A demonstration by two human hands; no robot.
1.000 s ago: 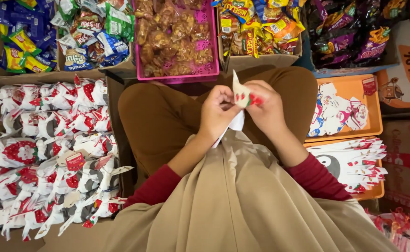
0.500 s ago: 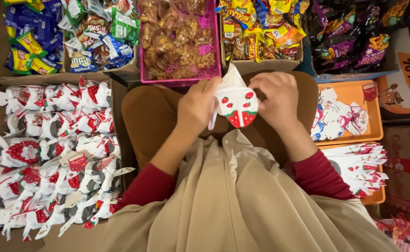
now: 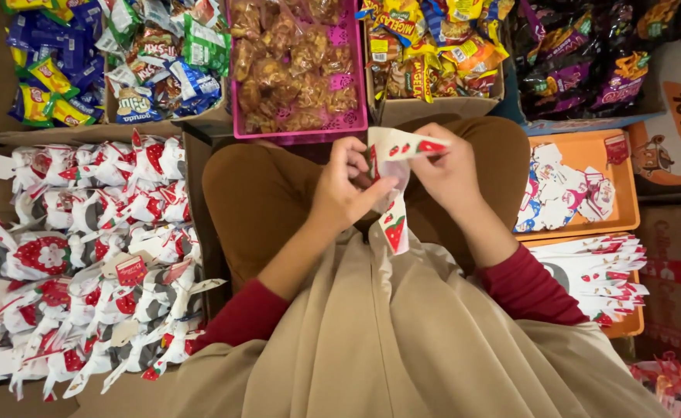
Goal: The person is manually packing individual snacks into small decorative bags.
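hands meet over the lap, left hand [image 3: 346, 190] and right hand [image 3: 450, 172] both pinching a strawberry-print paper pouch [image 3: 393, 182].

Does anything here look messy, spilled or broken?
Nothing stands out. The left hand and right hand hold a strawberry-print paper bag over the lap; snack boxes and finished bags sit in their containers, nothing spilled.

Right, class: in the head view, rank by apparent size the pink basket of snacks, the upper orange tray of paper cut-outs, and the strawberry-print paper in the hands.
1. pink basket
2. orange tray, though partly hidden
3. strawberry-print paper, smallest even though nearest the camera
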